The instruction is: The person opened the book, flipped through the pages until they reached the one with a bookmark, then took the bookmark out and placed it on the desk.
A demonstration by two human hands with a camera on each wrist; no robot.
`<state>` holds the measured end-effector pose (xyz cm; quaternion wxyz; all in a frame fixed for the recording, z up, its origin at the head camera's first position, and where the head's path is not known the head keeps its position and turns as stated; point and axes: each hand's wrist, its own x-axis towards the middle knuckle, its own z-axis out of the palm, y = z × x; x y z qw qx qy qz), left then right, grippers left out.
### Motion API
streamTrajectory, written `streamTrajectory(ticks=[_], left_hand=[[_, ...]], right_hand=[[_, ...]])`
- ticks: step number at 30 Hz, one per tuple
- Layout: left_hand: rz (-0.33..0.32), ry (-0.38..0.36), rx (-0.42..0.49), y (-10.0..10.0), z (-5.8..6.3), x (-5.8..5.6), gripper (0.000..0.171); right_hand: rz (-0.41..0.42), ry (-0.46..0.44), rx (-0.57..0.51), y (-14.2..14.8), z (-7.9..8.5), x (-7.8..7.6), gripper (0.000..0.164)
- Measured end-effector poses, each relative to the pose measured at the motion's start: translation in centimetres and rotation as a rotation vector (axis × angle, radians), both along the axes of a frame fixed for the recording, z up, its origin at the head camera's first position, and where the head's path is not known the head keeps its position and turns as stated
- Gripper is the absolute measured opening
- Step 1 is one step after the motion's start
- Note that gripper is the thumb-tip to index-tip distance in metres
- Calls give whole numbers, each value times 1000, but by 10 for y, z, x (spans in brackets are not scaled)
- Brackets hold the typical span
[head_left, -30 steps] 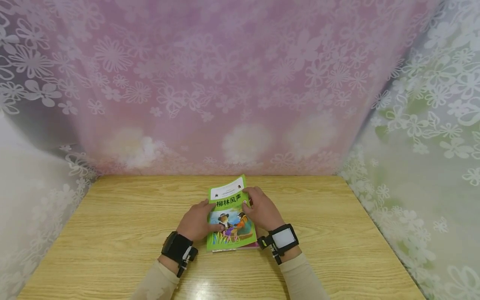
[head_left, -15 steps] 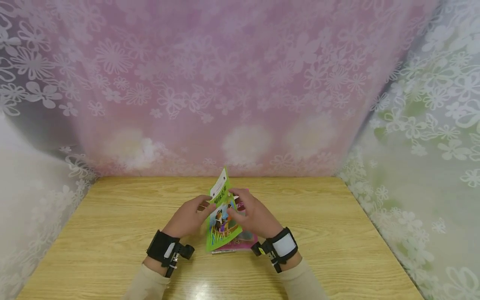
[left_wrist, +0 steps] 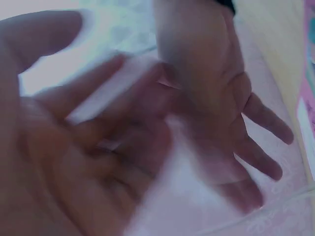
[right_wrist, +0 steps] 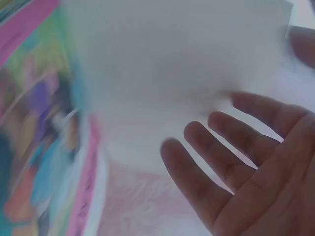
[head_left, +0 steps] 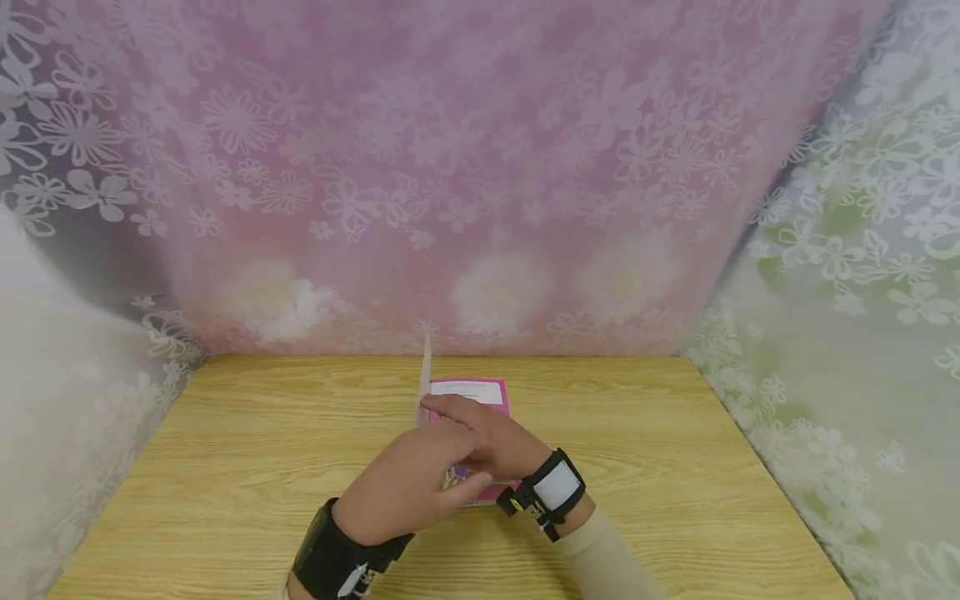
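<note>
A pink picture book [head_left: 492,408] lies on the table, partly hidden under both hands. At its left side a pale sheet [head_left: 425,375] stands nearly upright, edge-on in the head view. In the right wrist view the sheet [right_wrist: 147,73] is broad and blank; whether it is a green book's cover or page I cannot tell. My right hand [head_left: 495,437] reaches over the pink book with straight fingers close to the sheet; contact is unclear. My left hand [head_left: 412,483] crosses in front of the right one, holding nothing visible. Its fingers blur in the left wrist view [left_wrist: 98,142].
The wooden table [head_left: 637,450] runs back to a pink flowered curtain [head_left: 480,208]. Flowered sheeting [head_left: 862,350] hangs along the right side, with more at the left. Each wrist wears a black strap with a camera.
The green book tilted from facing me to a pale edge-on sheet at the left, exposing the pink book. My left hand has let go and moved right, in front of the right hand.
</note>
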<state>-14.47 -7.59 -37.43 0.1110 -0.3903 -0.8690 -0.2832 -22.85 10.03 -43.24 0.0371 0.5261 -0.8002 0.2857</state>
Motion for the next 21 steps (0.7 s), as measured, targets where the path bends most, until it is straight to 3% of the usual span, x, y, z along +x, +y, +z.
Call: streamTrajectory(ticks=[2, 4, 7, 10, 14, 18, 21], left_hand=[[62, 10, -118, 6, -6, 3, 25], [129, -22, -198, 9, -13, 1, 33], [268, -124, -263, 8, -25, -2, 41], [384, -195, -306, 1, -36, -8, 47], [399, -221, -284, -3, -59, -22, 52], [394, -301, -263, -4, -88, -36, 74], [419, -347, -241, -6, -102, -43, 89]], right_hand=[[-33, 39, 79, 3, -10, -8, 60], [-149, 21, 168, 9, -23, -15, 54], [-356, 4, 315, 23, -42, -25, 51], [-488, -44, 378, 38, -54, -32, 54], [-514, -99, 348, 49, -60, -34, 57], [-530, -100, 329, 51, -62, -34, 57], [-560, -95, 331, 50, -63, -32, 56]])
